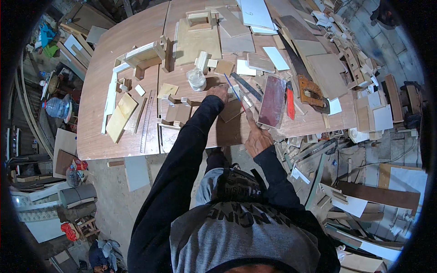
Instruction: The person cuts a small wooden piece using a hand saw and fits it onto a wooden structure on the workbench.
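Note:
At the table's near middle, my left hand [219,92] is closed, its curled fingers at the edge of a small wooden piece [233,93]; their exact grip is partly hidden. To the right, my right hand [258,140] is closed with the index finger stretched forward along the red end of a thin blue-and-red strip [235,92]. That strip slants from the finger toward the far left, over the wood. A small brown board [232,112] lies between the hands. Just beyond my left hand stands a clear plastic jar [196,79].
A handsaw [311,92] with a wooden handle, a red-handled tool [290,101] and a dark reddish board [273,101] lie on the right. Wooden box frames [144,55] and a ruler [146,122] are on the left of the table [104,141]. Wood scraps [314,150] crowd the floor.

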`<action>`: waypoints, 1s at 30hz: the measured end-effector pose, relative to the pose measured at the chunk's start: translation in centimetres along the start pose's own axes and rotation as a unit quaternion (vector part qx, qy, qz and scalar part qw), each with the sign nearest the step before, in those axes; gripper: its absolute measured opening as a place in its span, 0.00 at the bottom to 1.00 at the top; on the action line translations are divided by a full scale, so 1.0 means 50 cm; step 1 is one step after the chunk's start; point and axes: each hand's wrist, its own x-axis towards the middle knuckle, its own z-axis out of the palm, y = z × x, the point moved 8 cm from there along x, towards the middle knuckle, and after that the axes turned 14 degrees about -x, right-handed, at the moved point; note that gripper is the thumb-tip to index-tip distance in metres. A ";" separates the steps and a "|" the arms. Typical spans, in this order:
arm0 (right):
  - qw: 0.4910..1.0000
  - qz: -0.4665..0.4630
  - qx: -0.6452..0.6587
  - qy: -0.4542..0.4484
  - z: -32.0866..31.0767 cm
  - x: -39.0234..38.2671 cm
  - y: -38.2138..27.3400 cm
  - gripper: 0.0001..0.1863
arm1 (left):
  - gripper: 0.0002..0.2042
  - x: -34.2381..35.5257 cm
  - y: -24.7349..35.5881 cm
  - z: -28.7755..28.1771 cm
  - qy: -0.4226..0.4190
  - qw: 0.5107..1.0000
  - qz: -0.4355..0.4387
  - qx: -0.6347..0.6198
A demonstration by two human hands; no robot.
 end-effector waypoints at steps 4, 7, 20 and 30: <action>1.000 0.016 0.003 -0.012 0.021 0.035 -0.003 0.44 | 0.15 -0.005 0.010 0.006 0.023 0.999 0.030 0.039; 1.000 0.000 -0.013 0.019 0.067 0.111 -0.014 0.42 | 0.18 -0.004 -0.023 0.009 0.001 0.999 -0.034 0.008; 0.981 0.056 0.065 0.173 0.077 0.046 0.056 0.27 | 0.29 0.008 -0.002 0.019 -0.183 0.958 -0.068 -0.211; 0.969 0.085 0.100 0.209 0.004 0.035 0.110 0.17 | 0.28 0.018 -0.043 0.042 -0.110 0.975 0.018 -0.191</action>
